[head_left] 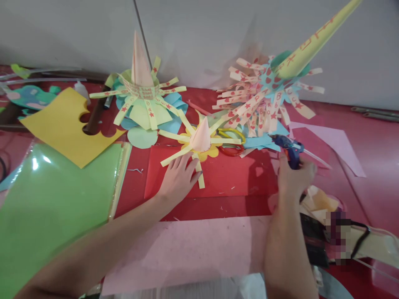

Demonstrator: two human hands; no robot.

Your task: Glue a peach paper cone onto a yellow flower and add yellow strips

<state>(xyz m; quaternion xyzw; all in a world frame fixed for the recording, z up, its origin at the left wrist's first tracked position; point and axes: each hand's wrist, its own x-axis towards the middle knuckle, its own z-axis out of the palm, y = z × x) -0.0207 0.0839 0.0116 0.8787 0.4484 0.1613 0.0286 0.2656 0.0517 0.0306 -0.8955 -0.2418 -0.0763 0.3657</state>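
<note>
My left hand (181, 174) lies flat with fingers stretched out over a yellow paper strip of a paper flower craft. That craft has a small pink paper cone (201, 137) at its middle, a yellow scalloped base (213, 153) and several pale yellow strips fanning outward. It rests on a red paper sheet (230, 178). To the right, my right hand (294, 174) is closed around the handle of a blue glue gun (289, 149), its nozzle pointing left and a clear glue stick trailing from its back. Red- and yellow-handled scissors (232, 141) lie partly under the craft.
Two taller decorated paper cone crafts stand behind, one pink-coned (141, 79), one with a long yellow cone (311, 45). Green sheets in plastic (59, 199) and a cut yellow sheet (67, 124) lie left. Pink sheets (187, 253) lie in front; a bag (314, 241) is at right.
</note>
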